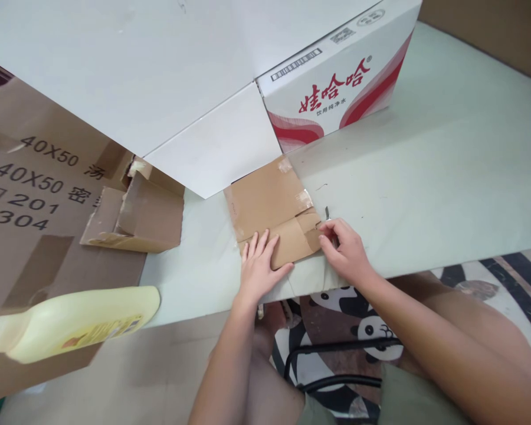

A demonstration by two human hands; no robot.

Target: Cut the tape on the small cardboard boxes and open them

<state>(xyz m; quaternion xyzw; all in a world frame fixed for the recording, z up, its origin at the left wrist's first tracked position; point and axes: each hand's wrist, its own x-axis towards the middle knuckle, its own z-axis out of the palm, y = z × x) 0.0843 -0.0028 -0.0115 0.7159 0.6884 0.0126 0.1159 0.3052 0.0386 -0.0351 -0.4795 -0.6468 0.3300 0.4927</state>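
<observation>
A flattened piece of brown cardboard [268,200] lies on the table near its front edge, with a folded flap and bits of clear tape at its right side. My left hand [261,265] rests flat on the lower part of it, fingers spread. At the right edge of the cardboard, my right hand [345,248] is closed, its thumb and index finger close to the torn flap. A small knife [327,212] sticks up out of that hand; only its narrow dark blade and a bit of metal show, the remainder hidden by the fingers.
A white and red water carton [331,100] and a large white panel [212,141] stand behind the cardboard. To the left are an open small box [150,212], a big printed carton [71,195] and a pale yellow bottle [88,321]. The table [446,165] extends right.
</observation>
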